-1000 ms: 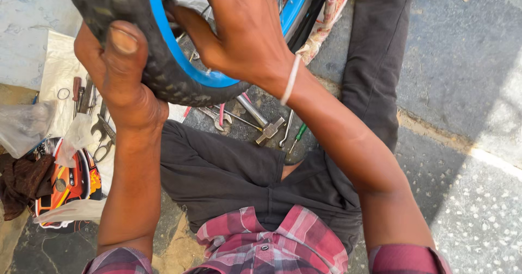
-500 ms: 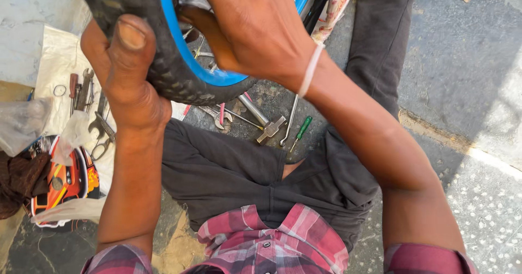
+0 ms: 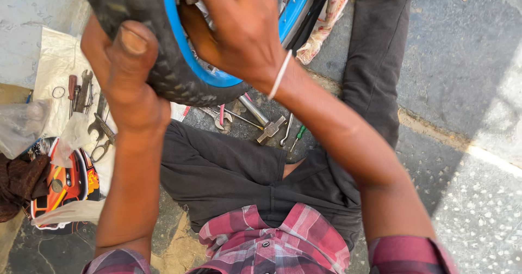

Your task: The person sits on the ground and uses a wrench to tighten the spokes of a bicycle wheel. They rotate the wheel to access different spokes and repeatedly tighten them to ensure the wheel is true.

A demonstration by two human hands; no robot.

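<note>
Both my hands are on a bicycle wheel held over my lap.

Nearest me are my plaid shirt (image 3: 272, 241) and dark trousers (image 3: 234, 176), one leg stretched out toward the top right over the pavement (image 3: 462, 89). My left hand (image 3: 122, 75) is clenched around the black tyre (image 3: 163, 62), thumb pressed flat on the tread, fingers hidden behind it. My right hand (image 3: 239, 29), a white band at the wrist, reaches inside the blue rim (image 3: 185, 62); whether it grips anything there I cannot tell. The wheel sits at the top of the view, partly cut off by the top edge. Beyond it, on the ground, lie a hammer (image 3: 261, 119) and a green-handled screwdriver (image 3: 296, 138). At the left edge, pliers (image 3: 100, 135) and other tools rest on a pale sheet (image 3: 54, 72).
</note>
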